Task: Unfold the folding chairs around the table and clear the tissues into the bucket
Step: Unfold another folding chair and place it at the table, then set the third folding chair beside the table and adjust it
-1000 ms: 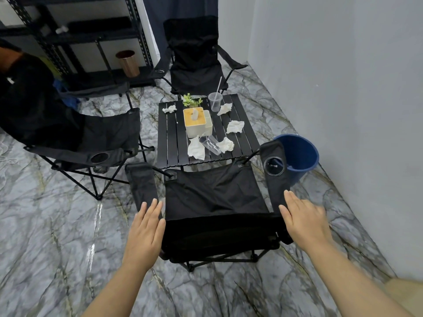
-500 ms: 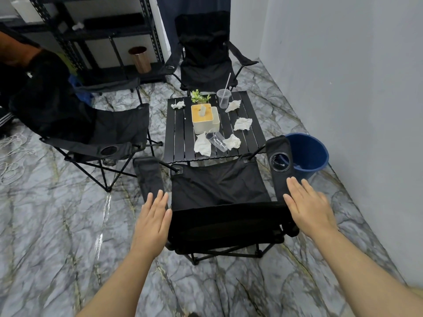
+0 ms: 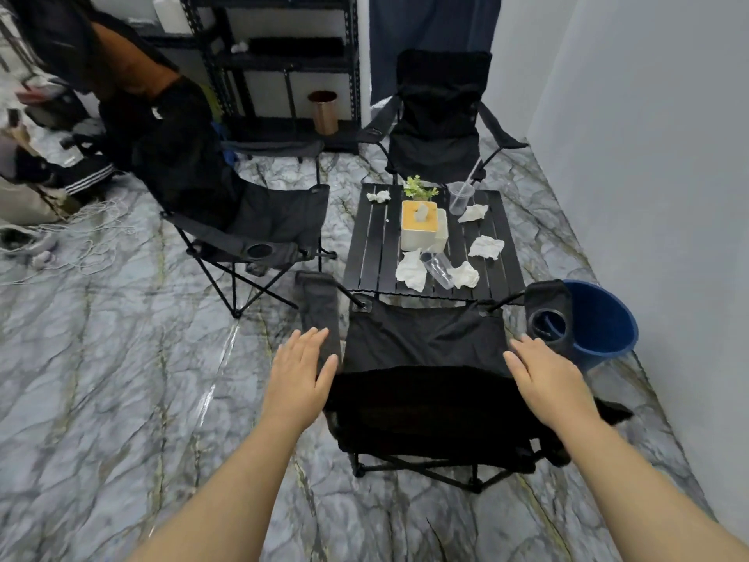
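Three black folding chairs stand unfolded around a small black slatted table (image 3: pixel 369 253): a near chair (image 3: pixel 421 342) right in front of me, a left chair (image 3: pixel 267 221) and a far chair (image 3: pixel 437 127). My left hand (image 3: pixel 298 379) hovers flat and open by the near chair's left armrest. My right hand (image 3: pixel 547 379) is open over the chair back's right corner. Several crumpled white tissues lie on the table, among them one at the front (image 3: pixel 411 271), one at the right (image 3: pixel 485 247) and one at the far left (image 3: pixel 378 196). A blue bucket (image 3: pixel 604 330) stands right of the near chair.
On the table are a tissue box (image 3: pixel 421 225), a small green plant (image 3: pixel 419 189), an upright plastic cup with a straw (image 3: pixel 461 196) and a tipped cup (image 3: pixel 437 267). A black shelf rack (image 3: pixel 283 58) and a copper bin (image 3: pixel 323 111) stand behind. A person (image 3: pixel 133 75) stands at the left.
Both hands stay open beside the near chair's back, shifted slightly. My view has tilted up and pulled back, showing more of the room and the left side.
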`<state>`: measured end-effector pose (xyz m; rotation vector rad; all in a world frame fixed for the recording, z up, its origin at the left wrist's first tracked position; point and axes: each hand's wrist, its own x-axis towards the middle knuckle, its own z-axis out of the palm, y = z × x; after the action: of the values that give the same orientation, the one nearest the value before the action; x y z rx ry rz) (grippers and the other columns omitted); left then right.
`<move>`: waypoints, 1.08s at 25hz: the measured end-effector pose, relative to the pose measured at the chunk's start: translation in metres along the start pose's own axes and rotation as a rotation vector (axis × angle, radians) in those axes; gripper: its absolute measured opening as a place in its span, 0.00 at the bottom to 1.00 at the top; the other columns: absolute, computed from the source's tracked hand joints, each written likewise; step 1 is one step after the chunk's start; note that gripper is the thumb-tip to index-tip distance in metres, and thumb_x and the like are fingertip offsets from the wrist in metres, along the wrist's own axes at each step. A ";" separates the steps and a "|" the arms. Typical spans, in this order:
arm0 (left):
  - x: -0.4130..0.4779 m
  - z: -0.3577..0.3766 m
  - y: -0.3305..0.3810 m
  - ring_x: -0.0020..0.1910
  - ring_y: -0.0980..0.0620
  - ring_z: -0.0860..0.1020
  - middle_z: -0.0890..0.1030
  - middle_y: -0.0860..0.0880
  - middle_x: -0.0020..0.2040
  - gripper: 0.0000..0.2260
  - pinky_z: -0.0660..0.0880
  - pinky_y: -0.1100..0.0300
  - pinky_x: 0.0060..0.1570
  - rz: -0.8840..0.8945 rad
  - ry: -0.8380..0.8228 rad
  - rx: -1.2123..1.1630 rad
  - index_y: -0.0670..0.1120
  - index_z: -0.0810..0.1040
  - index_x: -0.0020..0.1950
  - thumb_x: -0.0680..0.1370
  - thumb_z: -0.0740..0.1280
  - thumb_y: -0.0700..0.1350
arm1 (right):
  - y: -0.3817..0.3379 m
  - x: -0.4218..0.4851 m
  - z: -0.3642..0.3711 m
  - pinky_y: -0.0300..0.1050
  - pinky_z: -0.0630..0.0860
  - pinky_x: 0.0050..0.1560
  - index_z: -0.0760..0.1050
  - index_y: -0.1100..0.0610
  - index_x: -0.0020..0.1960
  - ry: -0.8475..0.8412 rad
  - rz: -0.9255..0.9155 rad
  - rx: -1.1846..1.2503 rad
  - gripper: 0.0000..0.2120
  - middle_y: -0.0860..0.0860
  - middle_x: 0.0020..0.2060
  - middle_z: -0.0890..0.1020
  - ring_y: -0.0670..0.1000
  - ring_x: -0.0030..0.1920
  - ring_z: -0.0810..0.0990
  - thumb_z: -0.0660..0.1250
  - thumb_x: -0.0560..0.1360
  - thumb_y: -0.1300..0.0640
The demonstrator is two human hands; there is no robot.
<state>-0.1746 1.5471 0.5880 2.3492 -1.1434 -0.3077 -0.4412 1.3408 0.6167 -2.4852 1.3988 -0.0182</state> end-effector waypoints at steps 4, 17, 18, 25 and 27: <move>0.003 -0.053 -0.075 0.77 0.49 0.49 0.57 0.51 0.77 0.24 0.44 0.47 0.75 -0.227 0.063 0.106 0.52 0.54 0.75 0.80 0.52 0.54 | -0.143 0.044 0.021 0.50 0.61 0.73 0.63 0.52 0.73 -0.098 -0.287 0.124 0.22 0.49 0.75 0.63 0.50 0.75 0.60 0.55 0.81 0.47; 0.065 -0.228 -0.393 0.76 0.47 0.49 0.54 0.50 0.77 0.26 0.48 0.43 0.74 -0.725 0.115 0.224 0.51 0.51 0.75 0.79 0.54 0.53 | -0.659 0.118 0.184 0.57 0.63 0.70 0.52 0.52 0.75 -0.391 -0.789 -0.146 0.25 0.51 0.76 0.55 0.53 0.75 0.53 0.52 0.81 0.48; 0.074 -0.237 -0.414 0.76 0.47 0.49 0.55 0.50 0.77 0.26 0.48 0.43 0.73 -0.744 0.110 0.218 0.51 0.52 0.75 0.79 0.54 0.53 | -0.681 0.126 0.193 0.57 0.61 0.71 0.51 0.51 0.75 -0.408 -0.812 -0.167 0.25 0.51 0.77 0.53 0.53 0.76 0.51 0.52 0.81 0.49; 0.191 -0.291 -0.538 0.76 0.46 0.50 0.56 0.49 0.77 0.26 0.48 0.42 0.73 -0.787 0.082 0.199 0.51 0.51 0.75 0.78 0.55 0.53 | -0.817 0.237 0.233 0.58 0.56 0.73 0.47 0.48 0.77 -0.501 -0.856 -0.257 0.27 0.49 0.78 0.46 0.53 0.77 0.44 0.52 0.81 0.47; 0.240 -0.314 -0.571 0.76 0.46 0.49 0.55 0.49 0.77 0.27 0.48 0.43 0.73 -0.800 0.097 0.197 0.51 0.51 0.75 0.79 0.55 0.53 | -0.864 0.285 0.237 0.59 0.56 0.74 0.46 0.47 0.77 -0.520 -0.872 -0.248 0.27 0.49 0.78 0.46 0.53 0.77 0.44 0.52 0.81 0.46</move>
<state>0.4843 1.7624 0.5545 2.8676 -0.1399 -0.3523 0.4664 1.5805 0.5729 -2.7952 0.0769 0.5952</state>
